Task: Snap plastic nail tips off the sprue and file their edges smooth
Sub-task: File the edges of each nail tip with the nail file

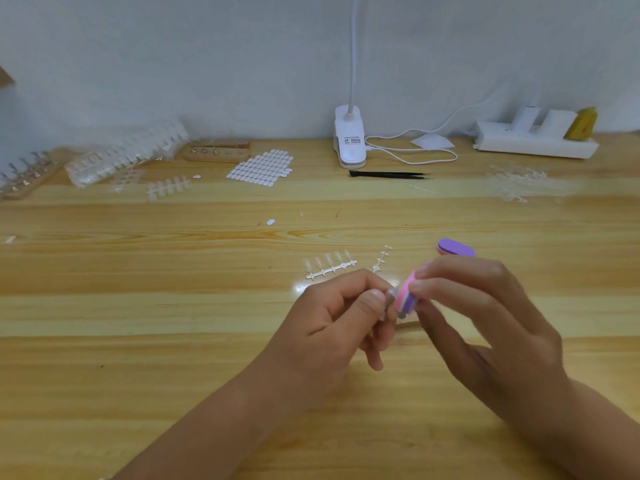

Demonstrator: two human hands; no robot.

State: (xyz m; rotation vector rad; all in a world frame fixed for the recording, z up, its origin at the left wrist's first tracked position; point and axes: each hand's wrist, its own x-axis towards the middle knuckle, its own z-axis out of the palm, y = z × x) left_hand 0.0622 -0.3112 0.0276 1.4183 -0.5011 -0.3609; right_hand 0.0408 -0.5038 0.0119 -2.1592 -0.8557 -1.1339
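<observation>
My left hand point(341, 317) pinches a small clear nail tip point(390, 295) between thumb and forefinger. My right hand point(485, 317) holds a pink and purple file block point(407, 294) by its sides, its face against the nail tip. Just beyond the hands on the wooden table lies a sprue with several clear nail tips point(329, 265), and beside it a bare sprue strip point(382, 259). A second purple file block point(455, 247) lies behind my right hand.
Black tweezers point(388, 174) and a white clip lamp point(349, 140) with its cable stand at the back. A sheet of white stickers point(261, 167), bags of nail tips point(128, 154) and wooden holders point(216, 152) sit back left. Empty sprues point(519, 181) and a power strip point(535, 142) are back right.
</observation>
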